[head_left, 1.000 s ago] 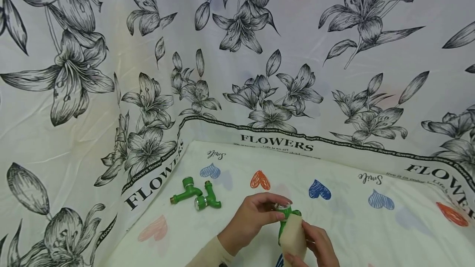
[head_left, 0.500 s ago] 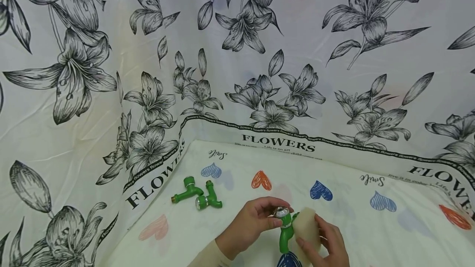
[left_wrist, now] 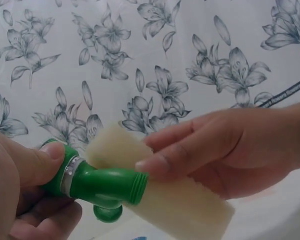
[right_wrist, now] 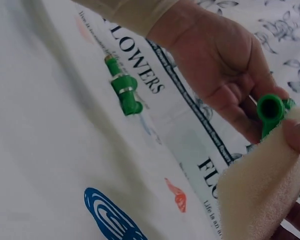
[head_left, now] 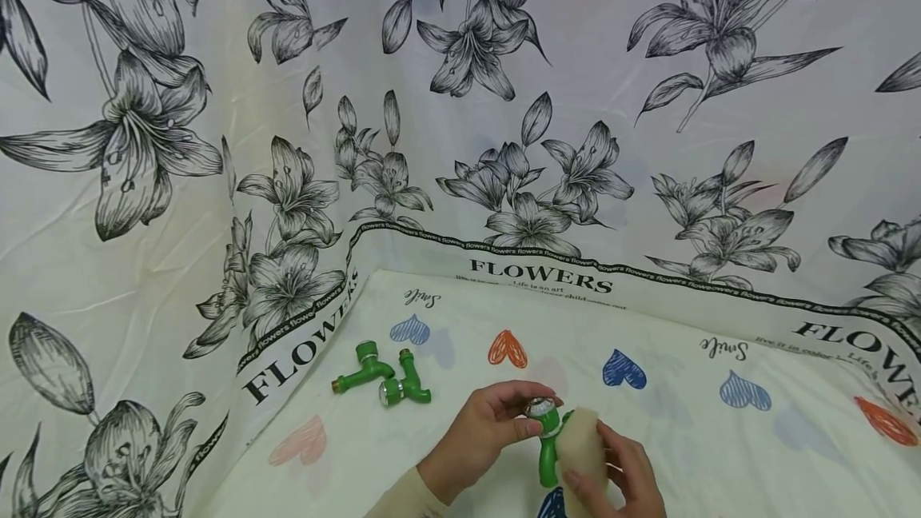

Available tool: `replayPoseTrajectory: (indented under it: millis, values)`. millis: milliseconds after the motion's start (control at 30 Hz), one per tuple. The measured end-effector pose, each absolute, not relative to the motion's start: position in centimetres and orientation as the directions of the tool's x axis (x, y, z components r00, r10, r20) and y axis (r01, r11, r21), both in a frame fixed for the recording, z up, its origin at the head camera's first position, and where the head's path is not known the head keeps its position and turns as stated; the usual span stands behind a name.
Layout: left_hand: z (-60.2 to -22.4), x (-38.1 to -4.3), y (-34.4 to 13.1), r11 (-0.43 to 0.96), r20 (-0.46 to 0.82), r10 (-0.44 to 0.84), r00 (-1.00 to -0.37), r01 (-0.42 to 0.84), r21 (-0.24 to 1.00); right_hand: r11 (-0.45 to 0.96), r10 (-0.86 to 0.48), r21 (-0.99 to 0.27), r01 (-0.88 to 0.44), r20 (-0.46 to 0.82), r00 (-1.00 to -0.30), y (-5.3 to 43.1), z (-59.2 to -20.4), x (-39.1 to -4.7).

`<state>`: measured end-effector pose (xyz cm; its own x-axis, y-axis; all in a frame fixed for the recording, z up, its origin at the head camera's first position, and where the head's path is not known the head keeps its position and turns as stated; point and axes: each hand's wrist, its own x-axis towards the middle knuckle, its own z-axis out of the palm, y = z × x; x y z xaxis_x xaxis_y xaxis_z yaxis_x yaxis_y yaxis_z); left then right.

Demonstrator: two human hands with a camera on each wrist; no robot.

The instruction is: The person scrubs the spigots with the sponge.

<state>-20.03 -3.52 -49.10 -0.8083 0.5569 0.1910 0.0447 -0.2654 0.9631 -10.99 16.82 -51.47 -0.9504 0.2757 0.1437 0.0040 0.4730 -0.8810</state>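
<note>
My left hand [head_left: 471, 438] grips a green tap [left_wrist: 110, 185] by its round knob end, thumb on top beside a silver ring. The tap's threaded spout points toward my right hand in the left wrist view. My right hand [head_left: 626, 474] holds a cream sponge [head_left: 583, 450], thumb on the near face and fingers behind it. The sponge [right_wrist: 262, 190] lies right up against the side of the tap and hides part of its body. In the right wrist view the tap's open mouth [right_wrist: 271, 109] faces the camera.
Two more green taps lie at the left of the cloth: one with a brass-tipped end [head_left: 360, 370] and one with a silver cap [head_left: 406, 384] close beside it. A white cloth [head_left: 446, 318] printed with hearts covers the surface. Flower-printed curtains [head_left: 489, 182] rise behind and at left.
The tap has turned in my left hand, so its silver cap and spout show more. The sponge swung right off the tap, then came back left against it. The other taps stayed put.
</note>
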Motion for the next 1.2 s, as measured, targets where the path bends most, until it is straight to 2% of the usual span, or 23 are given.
replayPoseTrajectory:
  millis: [233, 400, 900, 1200]
  values:
    - [-49.6, -20.1, -3.6, -0.272, 0.204, 0.521, -0.829, 0.066, 0.960, 0.489, 0.192, -0.857, -0.165, 0.290, -0.938, 15.6, -51.6, -10.0]
    - [-49.9, -20.3, -3.6, -0.260, 0.205, 0.508, -0.836, 0.078, 0.962, 0.477, 0.149, -0.845, -0.242, 0.349, -0.925, 15.4, -52.0, -9.8]
    - [-49.6, -20.0, -3.5, -0.280, 0.194, 0.519, -0.832, 0.049, 0.959, 0.488, 0.161, -0.848, -0.205, 0.319, -0.934, 16.0, -51.7, -10.1]
    - [-49.0, -19.2, -3.5, -0.299, 0.185, 0.546, -0.817, 0.016, 0.954, 0.502, 0.220, -0.859, -0.098, 0.236, -0.947, 17.1, -51.8, -10.7]
